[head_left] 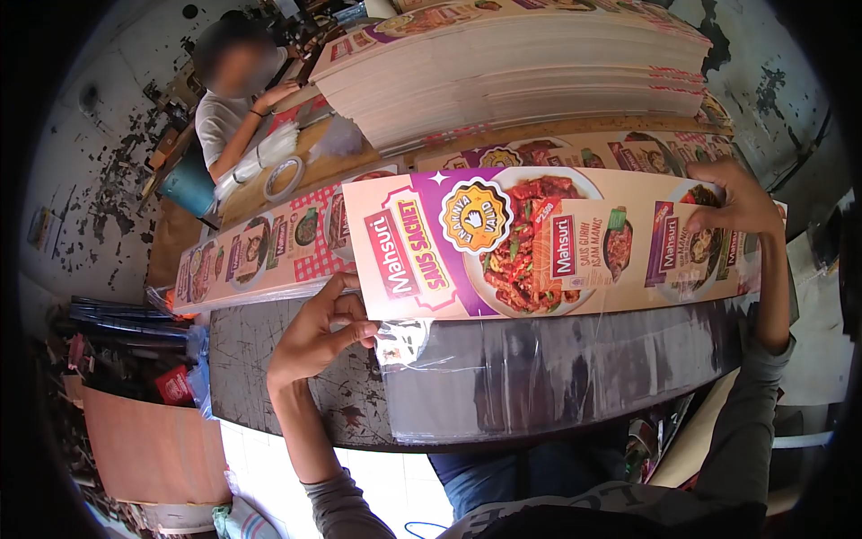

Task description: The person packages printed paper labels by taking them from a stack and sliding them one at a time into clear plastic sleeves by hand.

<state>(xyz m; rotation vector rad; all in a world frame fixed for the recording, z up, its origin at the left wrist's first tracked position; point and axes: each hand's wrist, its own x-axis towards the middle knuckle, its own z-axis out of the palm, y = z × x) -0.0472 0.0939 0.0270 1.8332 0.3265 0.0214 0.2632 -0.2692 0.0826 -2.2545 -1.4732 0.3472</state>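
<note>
A long printed cardboard strip point(628, 242) with food pictures and "Mahsuri" lettering is held up in front of me, tilted. My right hand point(741, 202) grips its far right end, thumb on the printed face. Below the strip, a clear plastic sleeve point(548, 382) lies over the front of the dark table, its surface shiny and creased. At the sleeve's upper left corner, beside a bright glare patch, my left hand point(319, 332) pinches with thumb and fingers close to the strip's lower left corner. The strip hides part of the sleeve's upper edge.
Behind the strip lie more printed strips point(256, 247), and a tall stack of them point(521, 81) rises at the back. A tape roll point(284, 179) sits to its left. Another person point(229, 99) sits at the back left. The scratched table point(269, 368) has a curved front edge.
</note>
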